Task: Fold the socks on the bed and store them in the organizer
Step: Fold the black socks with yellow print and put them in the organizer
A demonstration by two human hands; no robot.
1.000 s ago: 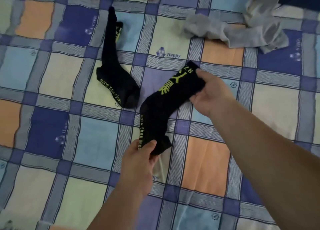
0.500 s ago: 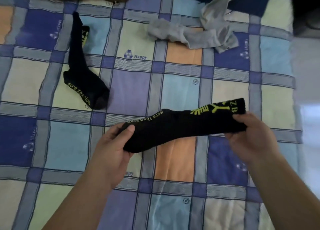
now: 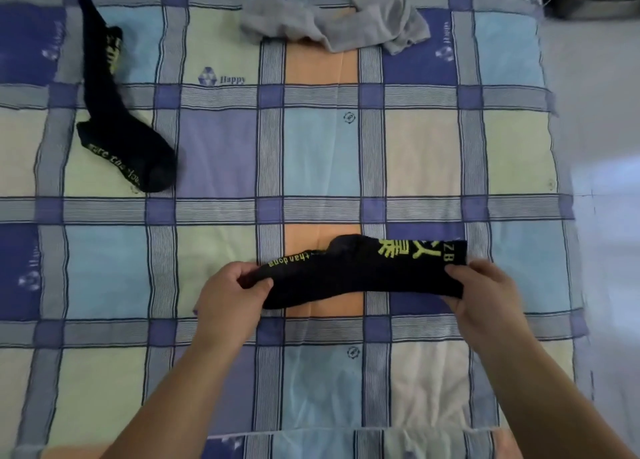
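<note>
While a second black sock [image 3: 117,112] lies flat and untouched at the far left of the checked bedsheet [image 3: 214,153], its cuff pointing away and its yellow-lettered sole toward the near side, both hands work nearer the middle. Moving rightward, the left hand [image 3: 230,297] pinches the toe end of a black sock [image 3: 360,273] between thumb and curled fingers. That sock stretches almost level between the two hands, yellow lettering along its sole and large yellow characters near the cuff, lying just over an orange square of the sheet; whether it touches the cloth I cannot tell. Farther right, the right hand [image 3: 485,296] grips the cuff end, thumb on top and fingers tucked beneath. Well beyond, at the far edge, crumpled grey socks [image 3: 332,25] lie in a loose heap.
</note>
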